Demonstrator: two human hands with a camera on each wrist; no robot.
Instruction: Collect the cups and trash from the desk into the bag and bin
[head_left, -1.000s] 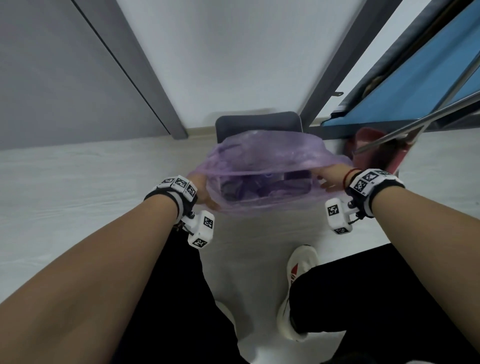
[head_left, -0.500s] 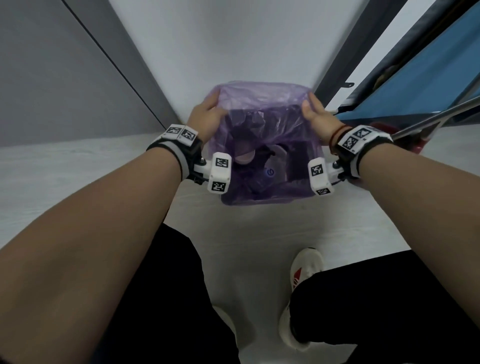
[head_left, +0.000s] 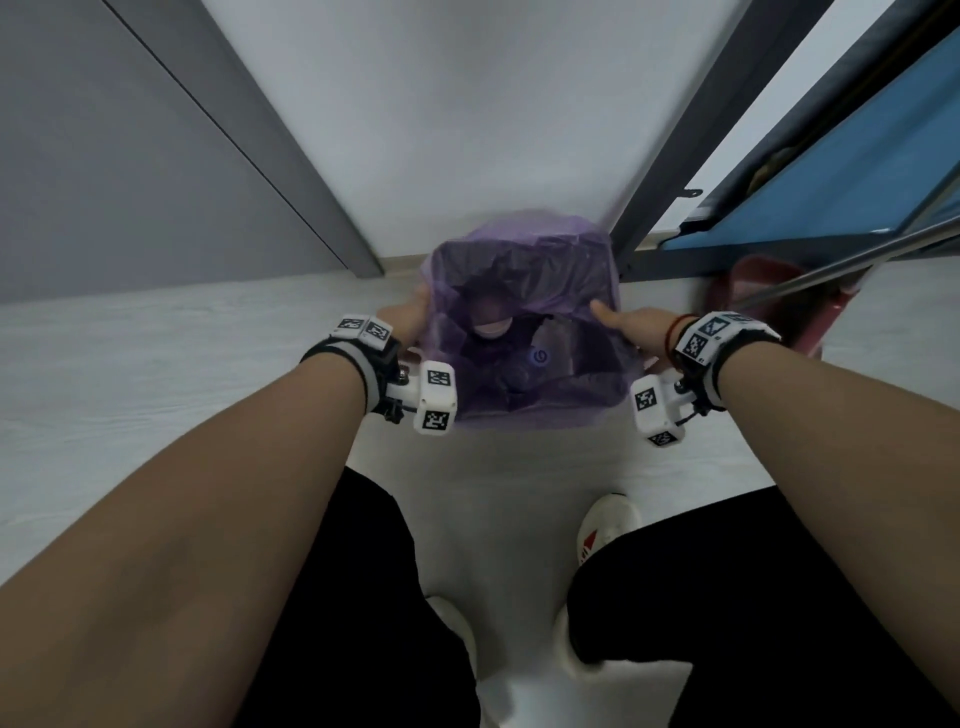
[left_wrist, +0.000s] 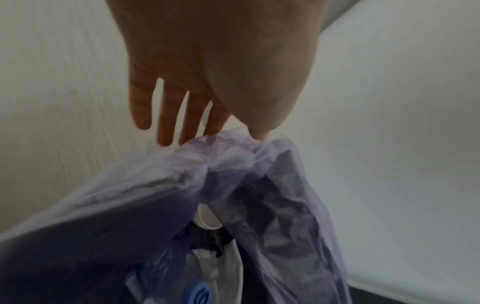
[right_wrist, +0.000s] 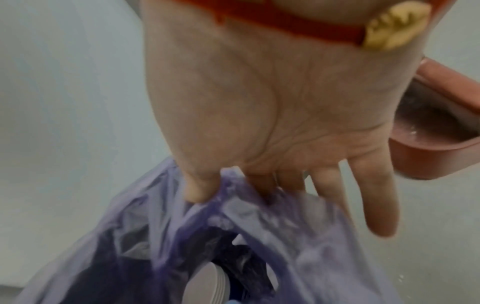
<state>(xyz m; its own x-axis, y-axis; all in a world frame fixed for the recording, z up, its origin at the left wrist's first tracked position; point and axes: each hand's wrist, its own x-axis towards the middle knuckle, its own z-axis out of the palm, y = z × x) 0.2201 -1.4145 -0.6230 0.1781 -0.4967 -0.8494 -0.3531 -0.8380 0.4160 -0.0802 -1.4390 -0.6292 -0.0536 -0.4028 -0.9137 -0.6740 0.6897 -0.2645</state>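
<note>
A translucent purple bag (head_left: 524, 270) hangs open on the floor by the wall, its mouth stretched squarish between my hands. My left hand (head_left: 402, 319) pinches its left rim with the thumb, the other fingers (left_wrist: 166, 115) straight. My right hand (head_left: 631, 325) pinches the right rim between thumb and forefinger (right_wrist: 259, 185). Inside the bag lie a stack of white paper cups (head_left: 491, 327) and crumpled trash with a blue logo (head_left: 540, 357). The cups (left_wrist: 206, 218) show in both wrist views (right_wrist: 207, 286). I cannot tell whether the bin is beneath the bag.
A red dustpan (head_left: 769, 306) with a metal pole (head_left: 831, 260) stands just right of the bag, close to my right hand. A grey frame (head_left: 691, 130) and a blue panel (head_left: 831, 171) rise behind it. My feet (head_left: 605, 525) stand on the pale floor.
A second ago the bag was held wide and flat in front of a dark bin. My hands carried it forward over the bin and now grip its side rims lower down.
</note>
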